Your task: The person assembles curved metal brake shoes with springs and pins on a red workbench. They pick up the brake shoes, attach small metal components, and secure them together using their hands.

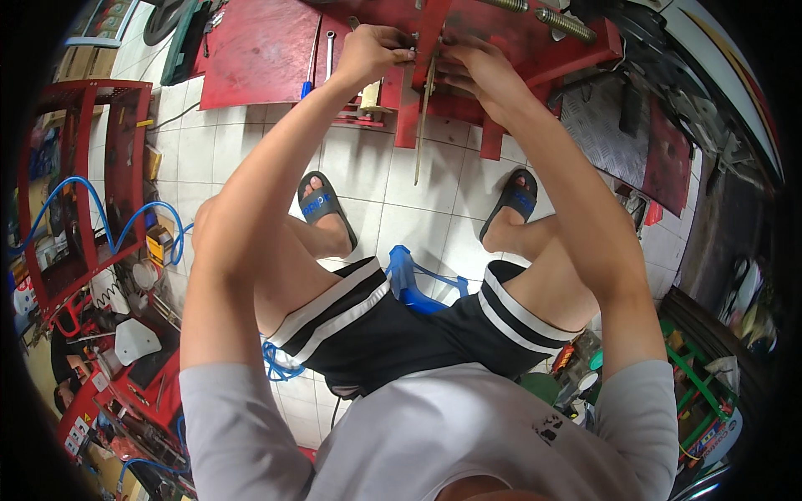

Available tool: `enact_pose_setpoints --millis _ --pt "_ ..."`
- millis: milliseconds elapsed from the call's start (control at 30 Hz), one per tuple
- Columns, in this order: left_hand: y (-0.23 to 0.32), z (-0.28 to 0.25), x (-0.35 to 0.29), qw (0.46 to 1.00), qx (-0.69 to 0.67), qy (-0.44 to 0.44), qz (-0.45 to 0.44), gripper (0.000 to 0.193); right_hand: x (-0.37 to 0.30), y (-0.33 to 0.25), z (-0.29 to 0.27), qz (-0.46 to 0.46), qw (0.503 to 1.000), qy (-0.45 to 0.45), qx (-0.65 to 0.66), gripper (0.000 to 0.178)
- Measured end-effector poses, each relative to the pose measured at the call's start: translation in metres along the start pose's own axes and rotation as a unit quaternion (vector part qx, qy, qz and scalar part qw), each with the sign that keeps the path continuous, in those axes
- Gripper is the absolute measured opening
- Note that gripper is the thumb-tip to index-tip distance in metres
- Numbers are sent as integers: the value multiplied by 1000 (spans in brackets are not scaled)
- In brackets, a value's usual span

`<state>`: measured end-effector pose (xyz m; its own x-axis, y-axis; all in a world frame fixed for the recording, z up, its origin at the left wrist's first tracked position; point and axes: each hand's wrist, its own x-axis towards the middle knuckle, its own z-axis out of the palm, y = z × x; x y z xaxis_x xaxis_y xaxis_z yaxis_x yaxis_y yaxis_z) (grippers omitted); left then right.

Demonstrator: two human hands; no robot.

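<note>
Both my hands are at a red metal upright [430, 37] on a red steel frame. My left hand [373, 57] is on its left side, fingers curled together by a small bolt; what they pinch is too small to make out. From the other side my right hand [478, 77] reaches in with bent fingers, their tips against the upright and partly hidden. A thin metal strip [420, 138] hangs down between the hands. Left of my left hand, a combination wrench [329, 52] and a screwdriver with a blue handle [307, 88] lie on a red metal surface [251, 63].
Coil springs [565, 26] are mounted at the upper right. A checkered metal plate [603, 125] lies right of my arm. A blue stool [409, 280] is beneath me on white floor tiles [355, 167]. A red rack [88, 184] with a blue hose [104, 221] stands left; a green rack [697, 384] is right.
</note>
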<state>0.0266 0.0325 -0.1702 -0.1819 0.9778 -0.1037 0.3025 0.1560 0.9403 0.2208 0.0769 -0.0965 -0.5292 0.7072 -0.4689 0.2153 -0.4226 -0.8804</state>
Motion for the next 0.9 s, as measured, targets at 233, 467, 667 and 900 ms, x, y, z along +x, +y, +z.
enact_pose_setpoints --millis 233,467,667,900 --pt "3 -3 0 998 -15 -38 -54 29 3 4 -4 1 1000 -15 -12 41" --pt "11 0 -4 995 -1 -23 -101 30 -8 -4 0 -2 999 -26 -36 42" --pt "18 -4 -3 996 60 53 -25 25 -3 2 -6 -7 999 -34 -30 42" --pt "39 -1 -7 990 -31 96 -99 35 -1 6 -9 -10 999 -23 -21 41"
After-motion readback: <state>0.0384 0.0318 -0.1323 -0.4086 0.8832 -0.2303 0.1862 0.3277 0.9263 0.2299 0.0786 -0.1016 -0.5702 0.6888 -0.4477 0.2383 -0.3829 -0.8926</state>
